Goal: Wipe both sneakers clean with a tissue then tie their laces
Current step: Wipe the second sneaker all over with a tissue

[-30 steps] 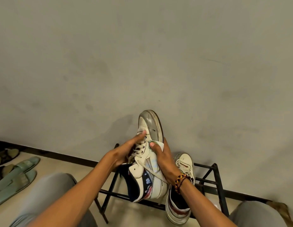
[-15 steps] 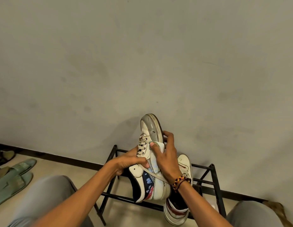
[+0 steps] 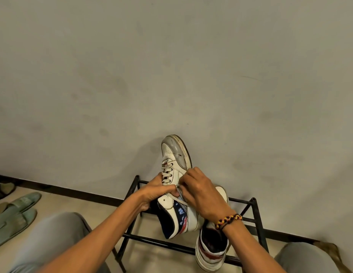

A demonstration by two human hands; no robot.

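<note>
Fingers of left hand (image 3: 156, 192) and right hand (image 3: 199, 191) pinch the lace (image 3: 176, 199) on the raised sneaker (image 3: 174, 164), frame centre. No bow yet; toe cap looks grimy. Second sneaker (image 3: 211, 251) sits lower right on the rack (image 3: 256, 219), untied. Tissue not visible.

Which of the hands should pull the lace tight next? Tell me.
Probably the right hand: it pinches the lace at the top eyelets, while the left hand grips and steadies the sneaker.

black metal rack (image 3: 255, 211) | green slippers (image 3: 16, 215) left | grey wall (image 3: 171, 66) | possibly sandals (image 3: 4, 190)
</note>
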